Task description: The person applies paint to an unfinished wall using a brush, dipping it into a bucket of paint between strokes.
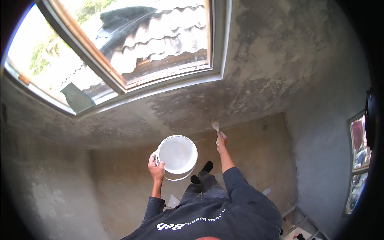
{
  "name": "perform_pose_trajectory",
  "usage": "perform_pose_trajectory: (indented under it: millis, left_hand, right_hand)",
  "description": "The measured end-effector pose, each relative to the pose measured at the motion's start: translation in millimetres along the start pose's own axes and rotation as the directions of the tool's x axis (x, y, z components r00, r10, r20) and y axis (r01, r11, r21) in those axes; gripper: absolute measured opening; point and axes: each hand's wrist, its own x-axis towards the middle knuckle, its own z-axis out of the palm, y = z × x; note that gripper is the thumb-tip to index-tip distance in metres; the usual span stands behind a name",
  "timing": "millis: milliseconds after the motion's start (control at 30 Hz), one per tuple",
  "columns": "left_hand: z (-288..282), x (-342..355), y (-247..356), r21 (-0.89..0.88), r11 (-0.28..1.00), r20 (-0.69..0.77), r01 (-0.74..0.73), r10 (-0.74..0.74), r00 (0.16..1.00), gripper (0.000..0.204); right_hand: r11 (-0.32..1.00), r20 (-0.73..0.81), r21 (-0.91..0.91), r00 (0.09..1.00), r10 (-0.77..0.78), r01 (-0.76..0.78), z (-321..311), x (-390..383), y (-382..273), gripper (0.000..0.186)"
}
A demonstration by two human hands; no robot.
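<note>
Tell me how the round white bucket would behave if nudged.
The round white bucket would probably tilt, since the left hand grips it at one side. Its thin curved handle, looping clear of the rim, would likely swing. The evenly round rim suggests fairly stiff walls.

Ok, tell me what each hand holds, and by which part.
The left hand grips a white bucket by its left side, near the rim; the right hand holds a flat brush by its handle.

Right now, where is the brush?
In the head view, the brush is just right of centre, gripped in the right hand near the wall below the window, with the bucket to its lower left.
</note>
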Motion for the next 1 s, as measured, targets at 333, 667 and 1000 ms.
perform_pose_trajectory:
  millis: [333, 667, 1000]
  left_hand:
    - [1, -55, -39, 0.048, 0.996, -0.16, 0.074, -0.065, 0.985, 0.046]
    - [61, -50, -48, 0.296, 0.941, -0.224, 0.166, -0.101, 0.969, 0.042]
    - [154, -49, -116, -0.031, 0.958, -0.297, 0.285, -0.281, 0.912, 0.048]
  right_hand:
    - [0.987, 0.416, 0.117, 0.908, 0.055, -0.113, -57, -79, -59, 0.037]
    - [0.955, 0.479, 0.211, 0.829, -0.289, 0.211, -39, -59, -162, 0.024]
    - [0.904, 0.335, 0.12, 0.841, -0.426, 0.41, 30, 50, -69, 0.031]
